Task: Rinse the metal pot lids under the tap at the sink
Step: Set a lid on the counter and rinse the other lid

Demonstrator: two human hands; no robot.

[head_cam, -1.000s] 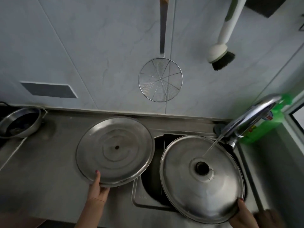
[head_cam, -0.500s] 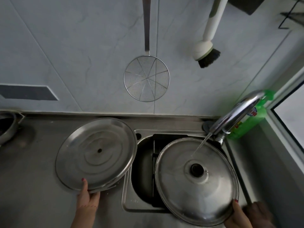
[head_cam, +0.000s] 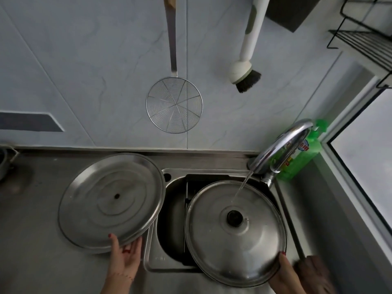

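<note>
Steel domed lid (head_cam: 235,234) under tap (head_cam: 282,149) stream.

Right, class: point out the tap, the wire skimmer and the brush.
tap (head_cam: 282,145): head view, on its curved chrome spout.
wire skimmer (head_cam: 174,105): head view, centre of its round mesh.
brush (head_cam: 248,82): head view, its dark bristles.

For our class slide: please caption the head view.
Right hand holds domed lid under tap; left hand holds flat lid.

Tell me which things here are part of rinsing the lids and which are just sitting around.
In use: domed lid in right hand, flat lid in left hand, tap, sink.
Idle: wire skimmer, brush, green bottle, wire rack.
</note>
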